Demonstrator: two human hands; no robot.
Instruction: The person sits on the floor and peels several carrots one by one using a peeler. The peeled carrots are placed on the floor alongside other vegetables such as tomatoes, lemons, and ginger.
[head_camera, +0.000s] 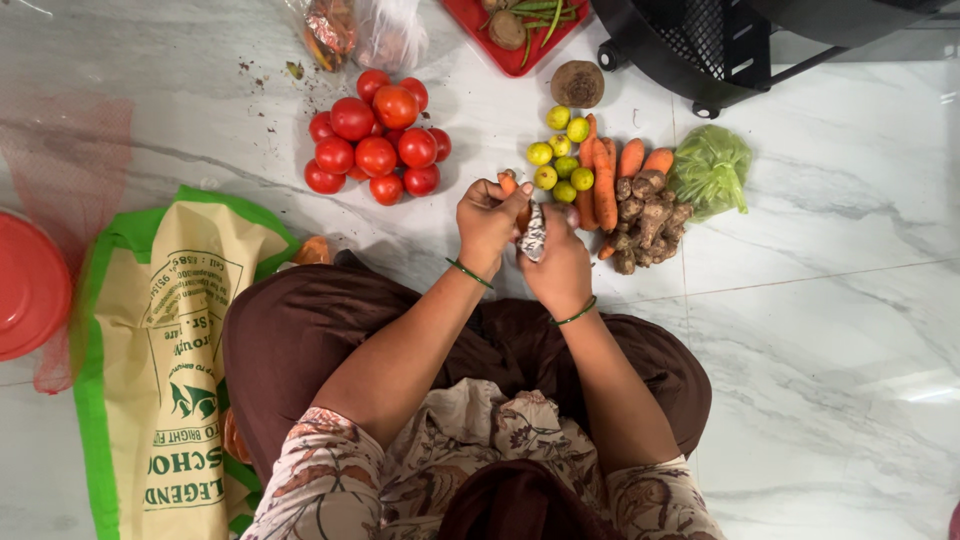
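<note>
The person sat on the marble floor (830, 330), and both hands met just in front of the knees. The left hand (487, 222) was closed around a carrot (508, 184), whose orange tip showed above the curled fingers (478, 196). The right hand (556, 262) was closed on a crumpled clear plastic wrap (534, 232), pressed against the left hand. How tightly either hand gripped could not be determined.

Taking the carrot as reference: a cluster of small limes (562, 152) lay just beyond it, with more carrots (606, 172) and ginger roots (648, 218) beside them on the right. A green bag of vegetables (710, 168) sat further right. A pile of tomatoes (376, 140) lay beyond to the left.

Risk assessment: the round limes rested loose on smooth stone, so a careless sweep of either hand would probably set them rolling. The stacked tomatoes could likewise spill if nudged. The wrap looked thin; a hard pull might tear it or jerk the carrot free.
</note>
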